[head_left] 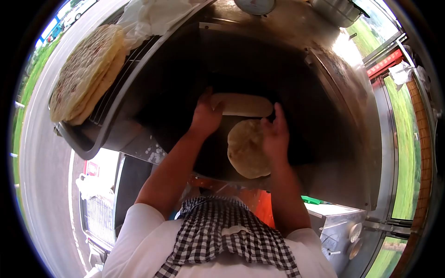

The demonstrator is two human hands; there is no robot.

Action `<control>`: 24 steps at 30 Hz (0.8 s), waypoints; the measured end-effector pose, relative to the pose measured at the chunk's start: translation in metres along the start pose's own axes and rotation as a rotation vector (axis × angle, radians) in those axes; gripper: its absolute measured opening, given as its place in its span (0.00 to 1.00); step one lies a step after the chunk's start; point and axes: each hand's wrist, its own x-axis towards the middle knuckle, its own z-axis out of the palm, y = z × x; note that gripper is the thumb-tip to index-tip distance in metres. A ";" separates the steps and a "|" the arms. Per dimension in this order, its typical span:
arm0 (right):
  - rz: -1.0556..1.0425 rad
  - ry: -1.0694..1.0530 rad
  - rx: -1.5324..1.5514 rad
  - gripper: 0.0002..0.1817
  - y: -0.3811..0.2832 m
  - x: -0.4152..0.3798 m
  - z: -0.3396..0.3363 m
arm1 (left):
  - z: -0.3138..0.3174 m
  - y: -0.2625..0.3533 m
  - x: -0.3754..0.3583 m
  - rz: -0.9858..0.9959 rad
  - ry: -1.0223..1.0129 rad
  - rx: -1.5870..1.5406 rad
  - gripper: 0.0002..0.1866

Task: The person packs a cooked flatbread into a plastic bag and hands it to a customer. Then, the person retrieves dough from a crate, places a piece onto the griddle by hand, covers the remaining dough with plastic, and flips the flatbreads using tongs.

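Note:
A long oval piece of pale dough (243,104) lies crosswise over the dark metal griddle, between my two hands. My left hand (207,115) grips its left end, the thumb over the near side. At the opposite end my right hand (276,134) has its thumb and fingers around the tip. Closer to me is a round flatbread (246,150) with a few light brown marks, lying flat. My right hand and wrist cover part of its right edge.
Several browned flatbreads (90,72) are stacked on a wire rack at the left, beside white cloth or plastic (150,16). A round dial (255,4) and a metal pot (336,11) stand at the back. Metal side panels border the griddle.

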 end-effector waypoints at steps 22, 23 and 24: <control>-0.232 -0.346 -0.807 0.34 0.038 0.021 0.027 | -0.011 0.026 -0.014 0.332 -0.518 0.648 0.34; -0.226 -0.342 -0.781 0.34 0.036 0.020 0.025 | -0.014 0.029 -0.016 0.350 -0.504 0.642 0.33; -0.222 -0.342 -0.755 0.33 0.031 0.018 0.021 | -0.017 0.032 -0.019 0.365 -0.488 0.637 0.33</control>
